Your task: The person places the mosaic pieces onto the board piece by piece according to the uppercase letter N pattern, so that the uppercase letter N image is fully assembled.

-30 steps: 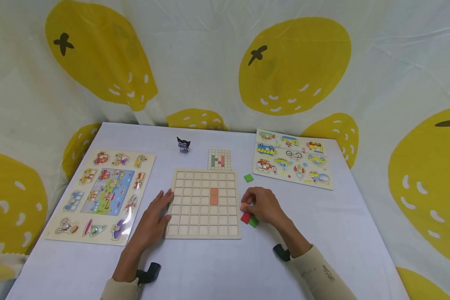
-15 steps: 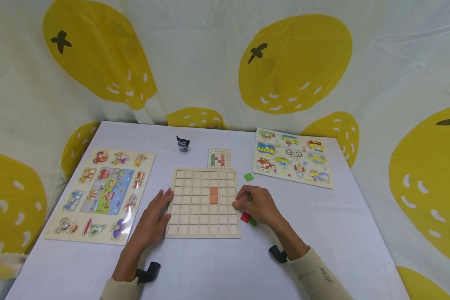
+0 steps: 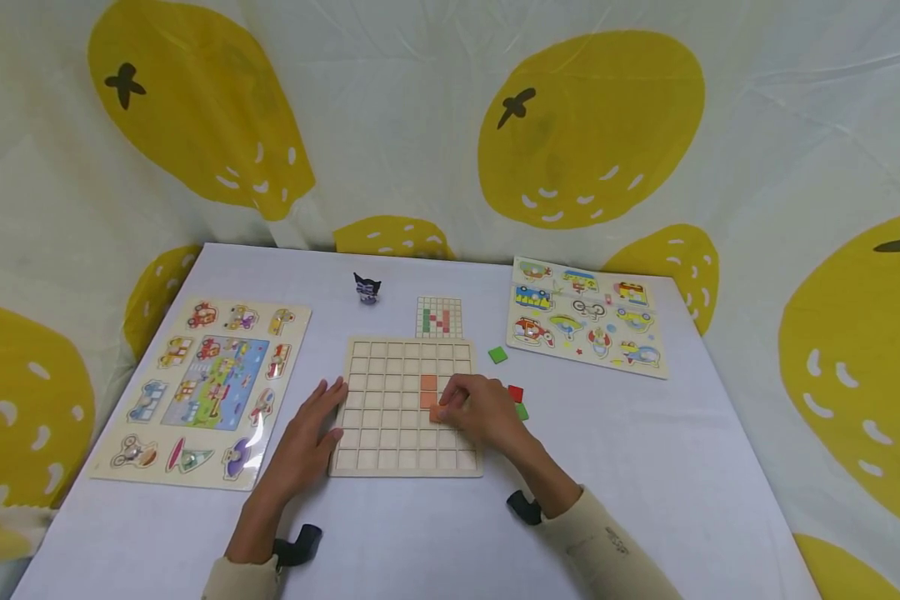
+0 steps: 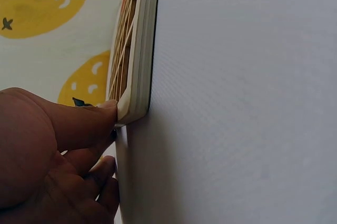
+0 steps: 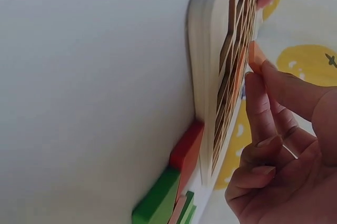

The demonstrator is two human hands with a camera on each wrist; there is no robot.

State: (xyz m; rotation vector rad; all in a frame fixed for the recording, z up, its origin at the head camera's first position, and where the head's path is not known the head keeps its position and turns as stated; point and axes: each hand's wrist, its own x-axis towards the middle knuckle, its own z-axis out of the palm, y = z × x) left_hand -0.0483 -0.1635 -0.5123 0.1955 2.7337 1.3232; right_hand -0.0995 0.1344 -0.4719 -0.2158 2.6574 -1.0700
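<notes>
A wooden grid board [image 3: 375, 421] lies flat in front of me in the head view, with two orange square tiles [image 3: 428, 383] set in its cells. My right hand [image 3: 487, 412] pinches another orange tile [image 5: 256, 57] between thumb and fingertips, over the board just below those two. That tile looks slightly tilted in the right wrist view; whether it touches the board I cannot tell. My left hand [image 3: 306, 442] rests against the board's left edge, its fingers extended and its thumb [image 4: 89, 121] touching the near corner. Partly behind my right hand lie a red tile [image 3: 516, 393] and a green tile [image 3: 522, 412].
A small pattern card [image 3: 438, 318] lies behind the board, and a lone green tile [image 3: 498, 355] to its right. Picture puzzles stand at left [image 3: 285, 400] and right [image 3: 585, 350]. A dark figurine [image 3: 367, 289] is at the back of the white table [image 3: 420, 542].
My right hand has picked up the orange tile from beside the board and carried it left over the grid. The left hand has stayed put.
</notes>
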